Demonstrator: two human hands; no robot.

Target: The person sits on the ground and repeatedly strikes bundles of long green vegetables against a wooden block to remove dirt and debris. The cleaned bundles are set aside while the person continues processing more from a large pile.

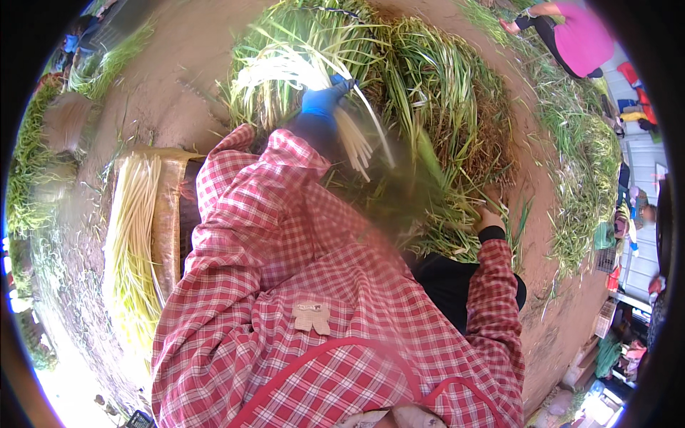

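Note:
My left hand (322,102), in a blue glove, is closed around a bunch of long pale stalks (350,136). Their upper ends look washed out by bright light, and one stalk hangs apart to the right. Behind it lies a large heap of leafy green plants (428,80) with brown, dry-looking parts on the right. My right hand (489,218), bare below a dark cuff, reaches into leaves at the heap's near right edge. Its fingertips are hidden there, so its grip is unclear. To my left, a long bundle of pale stalks (134,214) rests on a tan sheet (168,214).
Bare brown soil (182,69) surrounds the heap. Loose green plants (583,176) line the right side, and more greenery (32,176) lies far left. A person in a pink top (580,40) bends at upper right. A dark plastic crate (140,419) shows at bottom left.

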